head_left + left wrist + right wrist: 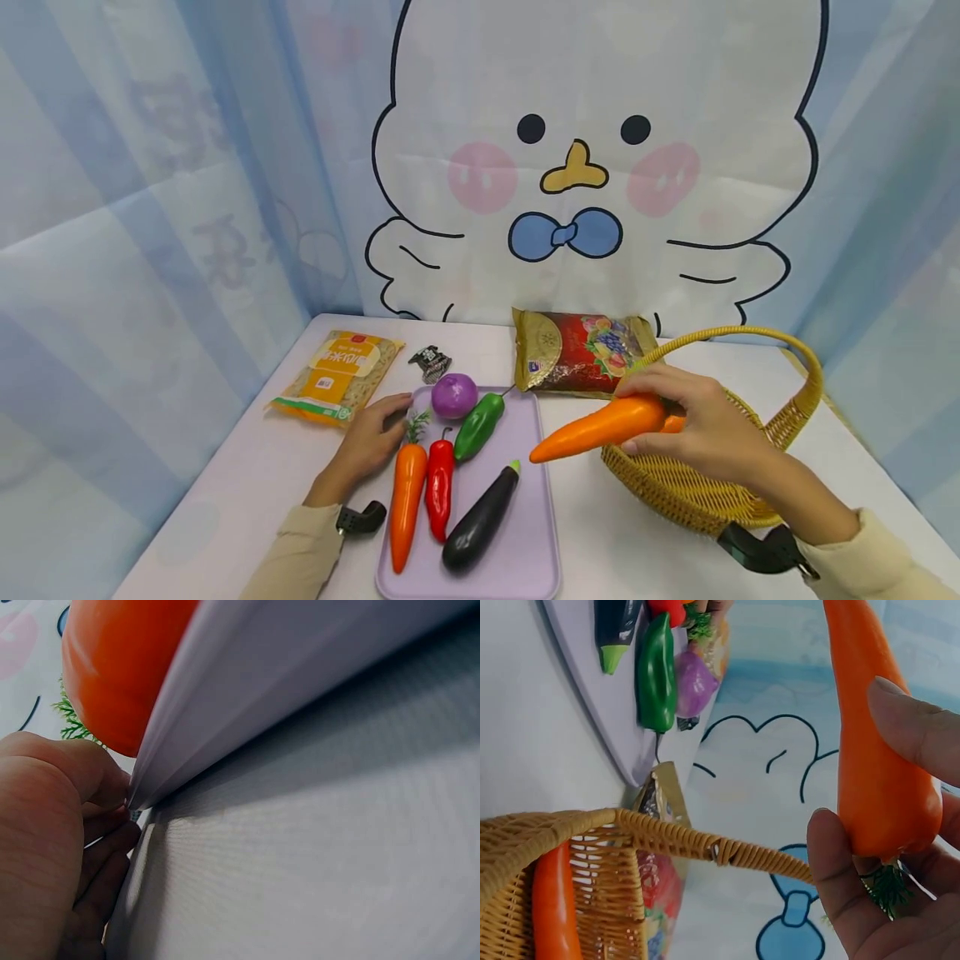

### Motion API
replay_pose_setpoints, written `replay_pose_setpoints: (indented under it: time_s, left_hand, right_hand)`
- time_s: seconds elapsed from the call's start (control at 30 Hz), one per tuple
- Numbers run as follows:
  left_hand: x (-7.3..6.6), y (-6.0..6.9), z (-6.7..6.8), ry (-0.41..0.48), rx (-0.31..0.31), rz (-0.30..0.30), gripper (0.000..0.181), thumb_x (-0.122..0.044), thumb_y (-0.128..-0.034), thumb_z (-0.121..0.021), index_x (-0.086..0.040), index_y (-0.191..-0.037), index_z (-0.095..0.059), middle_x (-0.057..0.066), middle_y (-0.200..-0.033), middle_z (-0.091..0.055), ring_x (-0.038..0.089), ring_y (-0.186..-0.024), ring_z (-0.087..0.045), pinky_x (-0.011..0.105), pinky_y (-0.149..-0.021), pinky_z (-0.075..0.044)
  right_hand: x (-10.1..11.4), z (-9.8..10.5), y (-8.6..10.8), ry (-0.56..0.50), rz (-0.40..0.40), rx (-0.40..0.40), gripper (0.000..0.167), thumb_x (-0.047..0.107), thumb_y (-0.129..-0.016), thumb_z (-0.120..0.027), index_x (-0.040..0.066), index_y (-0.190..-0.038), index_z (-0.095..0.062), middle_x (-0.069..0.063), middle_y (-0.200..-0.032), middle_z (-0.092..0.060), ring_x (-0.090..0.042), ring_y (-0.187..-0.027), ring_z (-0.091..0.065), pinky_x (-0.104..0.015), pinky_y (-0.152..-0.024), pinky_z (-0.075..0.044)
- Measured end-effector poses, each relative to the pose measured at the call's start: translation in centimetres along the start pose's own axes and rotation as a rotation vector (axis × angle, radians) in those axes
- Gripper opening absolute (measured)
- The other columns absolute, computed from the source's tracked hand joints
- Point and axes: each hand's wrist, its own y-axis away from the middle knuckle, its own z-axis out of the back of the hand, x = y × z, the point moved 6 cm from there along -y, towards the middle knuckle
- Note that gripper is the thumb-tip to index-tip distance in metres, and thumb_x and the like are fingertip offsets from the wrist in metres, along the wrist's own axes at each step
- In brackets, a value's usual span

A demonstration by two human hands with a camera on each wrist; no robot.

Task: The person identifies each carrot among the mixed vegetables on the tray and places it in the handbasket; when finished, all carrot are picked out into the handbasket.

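Note:
My right hand grips an orange carrot above the left part of a wicker basket. In the right wrist view the held carrot has its leafy end towards the palm, and another orange vegetable lies inside the basket. My left hand rests at the upper left edge of the lilac tray; the left wrist view shows the thumb against the rim. On the tray lie a carrot, a red pepper, an eggplant, a green pepper and a purple onion.
A yellow packet lies at the table's back left, with a small dark wrapped item beside it. A red and gold bag lies behind the tray and the basket. The basket's handle arches above it. A patterned curtain hangs behind the table.

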Motion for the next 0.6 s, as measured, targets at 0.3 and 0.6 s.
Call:
replay_pose_setpoints:
  time_s: [0.3, 0.6]
  left_hand:
    - [-0.1, 0.0, 0.0, 0.003, 0.002, 0.012, 0.042, -0.009, -0.0955, -0.062, -0.002, -0.137, -0.061, 0.014, -0.147, -0.057, 0.033, -0.140, -0.048, 0.051, -0.120, -0.033]
    - [0.0, 0.0, 0.1, 0.009, -0.005, 0.014, 0.042, -0.009, -0.0956, -0.062, -0.002, -0.137, -0.062, 0.014, -0.146, -0.057, 0.033, -0.139, -0.049, 0.050, -0.120, -0.033]
  right_hand:
    - [-1.1, 1.3, 1.8, 0.038, -0.033, -0.016, 0.051, 0.018, -0.071, -0.093, 0.020, -0.117, -0.070, 0.010, -0.111, -0.066, -0.007, -0.089, -0.059, -0.019, -0.074, -0.056]
    - [-2.8, 2.3, 2.6, 0.097, -0.014, -0.003, 0.055, 0.014, -0.069, -0.093, 0.022, -0.118, -0.070, 0.003, -0.114, -0.069, -0.004, -0.087, -0.058, -0.018, -0.070, -0.052]
